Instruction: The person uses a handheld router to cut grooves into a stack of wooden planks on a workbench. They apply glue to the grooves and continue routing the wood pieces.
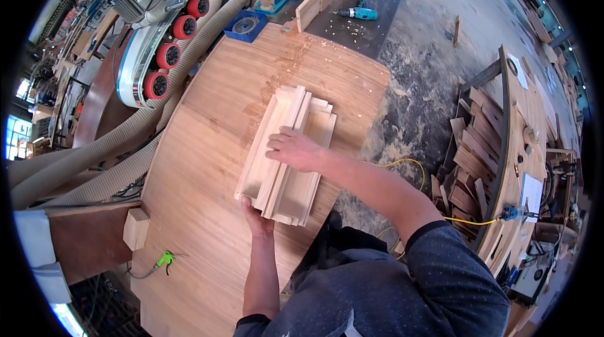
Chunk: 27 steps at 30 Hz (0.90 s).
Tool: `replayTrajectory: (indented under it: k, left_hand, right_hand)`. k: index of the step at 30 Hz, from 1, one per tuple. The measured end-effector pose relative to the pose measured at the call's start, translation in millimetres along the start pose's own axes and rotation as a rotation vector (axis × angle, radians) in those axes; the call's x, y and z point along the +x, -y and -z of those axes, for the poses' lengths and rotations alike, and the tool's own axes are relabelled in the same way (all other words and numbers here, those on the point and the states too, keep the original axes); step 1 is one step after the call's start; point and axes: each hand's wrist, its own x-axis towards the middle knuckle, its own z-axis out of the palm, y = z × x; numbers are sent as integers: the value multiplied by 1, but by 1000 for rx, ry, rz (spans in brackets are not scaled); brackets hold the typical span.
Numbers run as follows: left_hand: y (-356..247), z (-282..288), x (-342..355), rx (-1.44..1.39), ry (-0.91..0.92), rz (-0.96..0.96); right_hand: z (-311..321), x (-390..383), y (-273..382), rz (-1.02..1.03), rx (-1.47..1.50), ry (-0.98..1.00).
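Note:
A bundle of pale, grooved wooden strips lies lengthwise on the plywood worktop. My left hand grips the bundle's near left end, its fingers partly hidden beneath the wood. My right hand rests across the top of the strips toward the middle, with its fingers slightly bent and apart.
Beyond the top are blue trays and a teal drill. A machine with red rollers and hoses stand left. A green air gun lies near left. Right are stacked offcuts and another bench.

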Motion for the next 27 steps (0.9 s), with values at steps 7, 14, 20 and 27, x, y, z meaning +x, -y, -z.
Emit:
replayTrajectory:
  k: [7, 14, 20, 27]
  left_hand:
    - [-18, -4, 41, -22, -68, 27]
    - [-36, 8, 56, 7, -3, 26]
    - [-52, 44, 50, 18, -114, 16]
    - [-91, 105, 23, 660, -118, 253]
  right_hand:
    - [-21, -13, 22, -830, 467, -412]
    - [-46, 10, 29, -1154, 946, -295]
    - [-7, 20, 32, -1289, 1193, -172]
    - [-11, -63, 22, -1155, 1856, -518]
